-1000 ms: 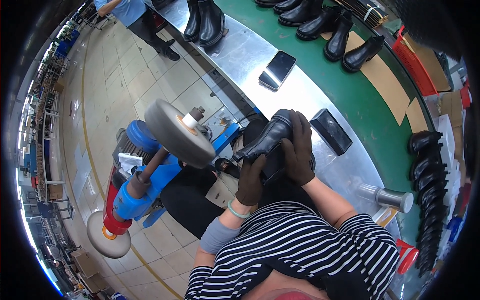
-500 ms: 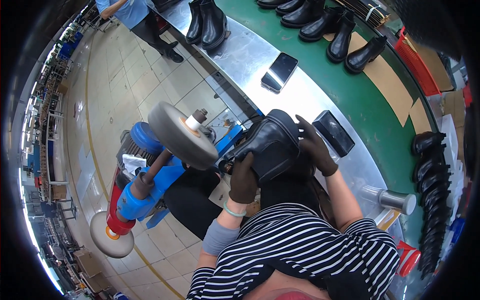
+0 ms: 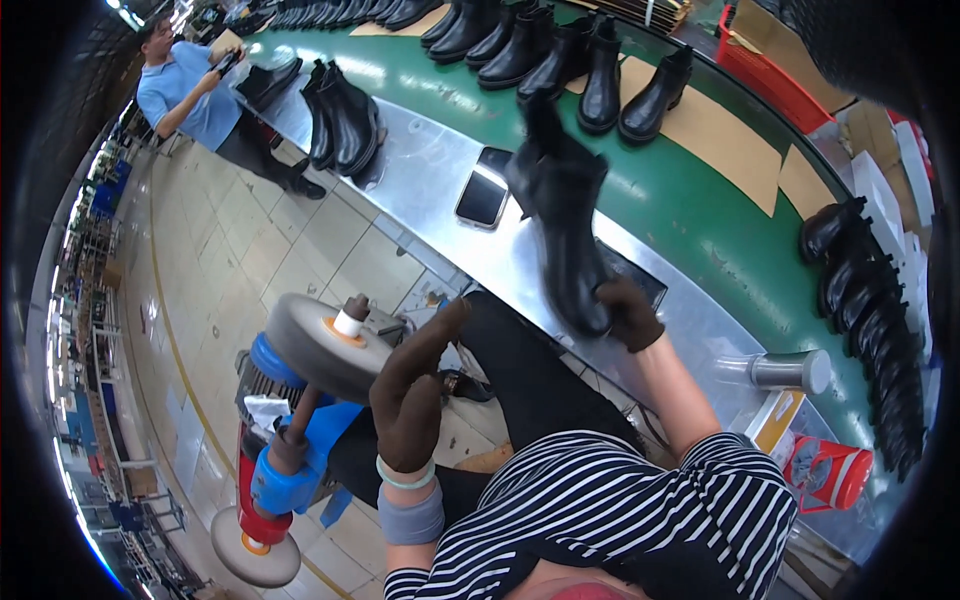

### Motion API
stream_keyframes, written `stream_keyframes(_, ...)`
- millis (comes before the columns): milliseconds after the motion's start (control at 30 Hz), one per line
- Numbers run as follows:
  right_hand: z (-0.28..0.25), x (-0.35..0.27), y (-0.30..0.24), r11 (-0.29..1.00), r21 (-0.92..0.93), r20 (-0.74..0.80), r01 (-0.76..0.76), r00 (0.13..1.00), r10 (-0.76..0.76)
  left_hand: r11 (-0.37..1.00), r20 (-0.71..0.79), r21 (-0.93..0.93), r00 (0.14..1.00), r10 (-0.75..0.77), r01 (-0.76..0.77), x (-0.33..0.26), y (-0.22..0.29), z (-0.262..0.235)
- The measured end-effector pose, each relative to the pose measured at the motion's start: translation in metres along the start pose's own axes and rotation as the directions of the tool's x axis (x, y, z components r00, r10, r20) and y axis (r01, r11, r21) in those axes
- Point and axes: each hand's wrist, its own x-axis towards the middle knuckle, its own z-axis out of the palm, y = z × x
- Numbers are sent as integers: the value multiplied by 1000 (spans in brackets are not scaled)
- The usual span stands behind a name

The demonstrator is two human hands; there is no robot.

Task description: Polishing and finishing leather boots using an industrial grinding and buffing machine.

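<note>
My right hand [image 3: 632, 314], in a dark brown glove, grips a black ankle boot [image 3: 570, 235] by its toe end. The boot is tilted over the metal ledge, its shaft pointing away from me, slightly blurred. Another dark shape [image 3: 540, 125] shows behind the shaft; I cannot tell whether it is a second boot. My left hand [image 3: 412, 400], gloved alike, is empty with its fingers stretched forward, just right of the buffing wheel [image 3: 325, 345]. A phone [image 3: 483, 198] lies on the ledge left of the boot. Partly hidden behind the boot is a black block-like object [image 3: 640, 275].
The blue and red buffing machine [image 3: 285, 475] stands at my left. Several black boots [image 3: 600, 75] line the green conveyor [image 3: 700, 220] beyond the metal ledge [image 3: 420, 165]. A metal canister [image 3: 790, 371] and a red-lidded container [image 3: 830, 472] stand at right. A person [image 3: 195, 95] stands far left.
The boot has gone from my lap up over the ledge in my right hand, turned shaft-away. My left hand has let go and moved left. The view has shifted.
</note>
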Motion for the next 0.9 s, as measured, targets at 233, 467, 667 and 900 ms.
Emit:
stream_keyframes(233,-179,38,-168,836,21,-415,549,765,-492,884,-111,329,943,-313,332,-33,-64,-30)
stream_keyframes(467,-301,66,-197,45,-950,-143,-309,304,-942,882,-159,255,917,-366,396,-80,-115,-54)
stream_keyframes(667,-271,154,-155,373,-927,-290,-27,682,-672,724,-205,469,859,-469,506,-97,-116,-57)
stream_keyframes(900,-234,252,-179,883,-221,-660,415,603,-449,721,-235,457,852,-467,521,-96,-102,-45)
